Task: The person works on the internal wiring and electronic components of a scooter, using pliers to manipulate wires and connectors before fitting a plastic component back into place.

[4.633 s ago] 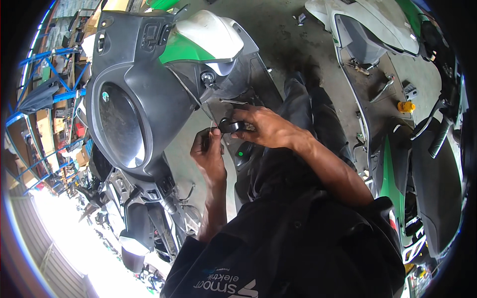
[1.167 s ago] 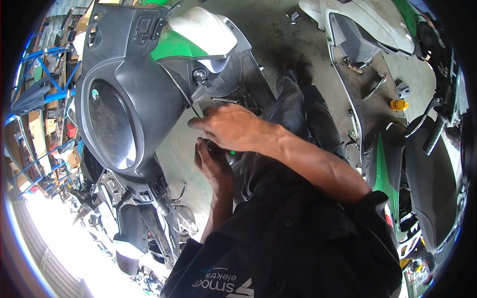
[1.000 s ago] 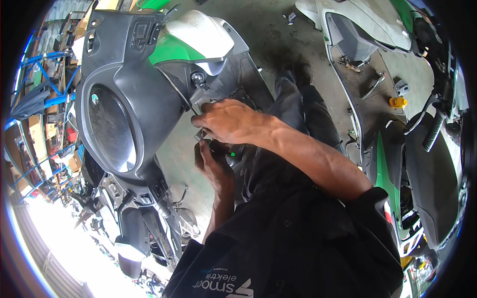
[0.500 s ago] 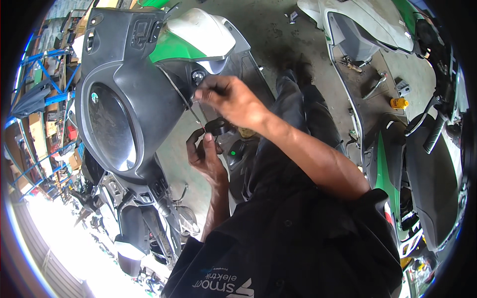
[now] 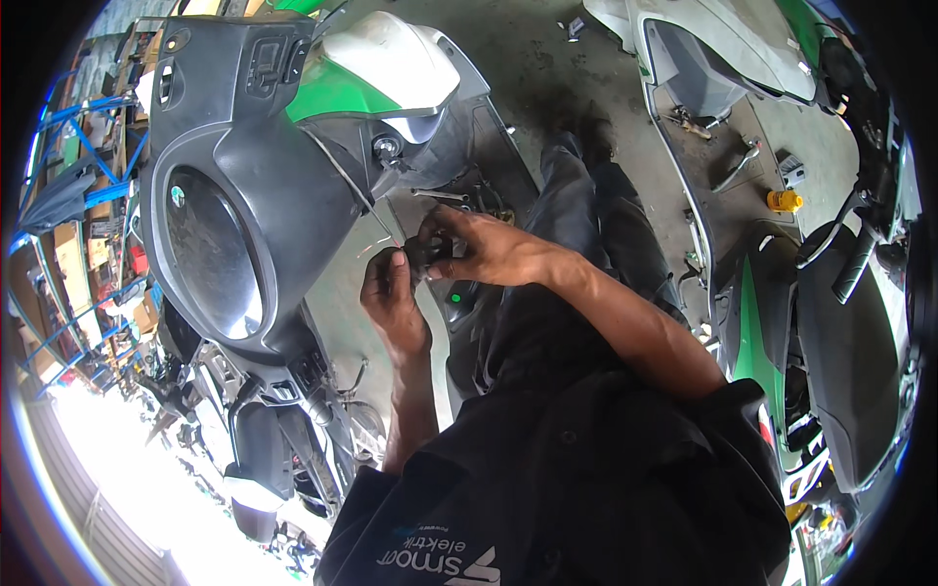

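My left hand (image 5: 396, 303) is closed, thumb and fingertips pinched on the end of a thin cable (image 5: 352, 186) that hangs from the dark scooter front panel (image 5: 259, 195). My right hand (image 5: 498, 254) is closed on a black roll, apparently tape (image 5: 430, 249), right beside the left fingertips. Just above the hands a metal wrench-like tool (image 5: 435, 192) lies low by the scooter's footboard. Above the cable are a green and white body panel (image 5: 352, 88) and a round lock-like fitting (image 5: 387, 146).
A second scooter (image 5: 723, 59) stands at the right, with a yellow bottle (image 5: 784, 201) and metal parts (image 5: 694, 123) on its footboard and a black seat (image 5: 845, 361) beside me. Blue shelving (image 5: 107, 176) with clutter is at the left; more scooters (image 5: 264, 449) stand below it.
Since half a second ago my right hand has dropped from the panel down to the black roll. My left hand has shifted slightly left and both hands now meet at the cable end.
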Motion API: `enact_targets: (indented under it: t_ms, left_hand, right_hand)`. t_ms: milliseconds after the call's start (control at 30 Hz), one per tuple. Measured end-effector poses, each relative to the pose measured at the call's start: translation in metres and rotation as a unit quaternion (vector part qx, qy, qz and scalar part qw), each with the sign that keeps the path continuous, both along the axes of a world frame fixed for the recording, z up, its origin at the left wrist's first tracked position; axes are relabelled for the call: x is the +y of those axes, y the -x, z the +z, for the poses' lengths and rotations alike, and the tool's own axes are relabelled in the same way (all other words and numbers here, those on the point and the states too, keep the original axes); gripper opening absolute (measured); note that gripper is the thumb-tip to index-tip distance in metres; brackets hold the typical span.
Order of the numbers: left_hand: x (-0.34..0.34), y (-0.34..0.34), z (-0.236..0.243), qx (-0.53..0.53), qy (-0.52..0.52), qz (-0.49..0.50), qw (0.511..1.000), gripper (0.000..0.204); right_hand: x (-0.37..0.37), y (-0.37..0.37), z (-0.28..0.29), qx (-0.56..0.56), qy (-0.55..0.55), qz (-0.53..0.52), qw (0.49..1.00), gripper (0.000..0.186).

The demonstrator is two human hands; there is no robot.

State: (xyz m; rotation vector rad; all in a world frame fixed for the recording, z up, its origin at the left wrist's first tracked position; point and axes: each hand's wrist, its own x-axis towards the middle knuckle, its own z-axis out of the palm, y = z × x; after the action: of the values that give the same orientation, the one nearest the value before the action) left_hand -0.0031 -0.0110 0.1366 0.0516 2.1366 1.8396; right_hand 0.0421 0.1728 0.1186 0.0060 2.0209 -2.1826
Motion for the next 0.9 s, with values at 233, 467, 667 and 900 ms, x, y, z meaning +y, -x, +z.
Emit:
enact_targets:
  t_ms: [233,467,667,900]
  left_hand:
    - [-0.016,0.017,0.008,-0.008,0.074,-0.093,0.993,0.020]
    - [-0.015,0.026,0.018,-0.088,0.024,-0.121,0.988,0.017]
    - [-0.020,0.031,0.020,-0.097,0.025,-0.148,0.984,0.021]
    - [-0.025,0.044,0.010,-0.140,0.027,-0.188,0.972,0.023]
  right_hand:
    - [0.010,-0.003,0.010,0.029,-0.099,-0.021,0.994,0.053]
    - [0.002,0.003,0.002,0.004,-0.020,-0.029,0.999,0.050]
    - [0.019,0.018,0.021,0.003,-0.029,0.104,0.994,0.036]
    - [0.027,0.019,0.034,0.022,-0.107,0.114,0.988,0.035]
